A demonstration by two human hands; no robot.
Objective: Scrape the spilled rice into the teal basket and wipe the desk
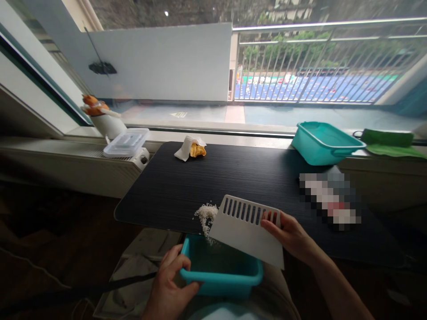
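My left hand (173, 280) grips the left rim of a teal plastic basin (227, 280), held just below the near edge of the black table (150, 195). My right hand (292, 233) pinches the slotted end of a flat white scraper (247, 238), thumb on top. The scraper is tilted over the basin and the table edge. At its left edge lies a small heap of white grains (207, 212) that look like rice. Some of the grains trail down to the table edge above the basin. The basin's floor is mostly dark and partly hidden by the scraper.
A crumpled white tissue with a yellow piece (198, 150) lies at the table's back. A second teal basin (327, 144) stands back right, beside a green cloth (388, 142). A blurred-out item (330, 202) lies on the right. A clear plastic lid (126, 142) rests on the radiator at left.
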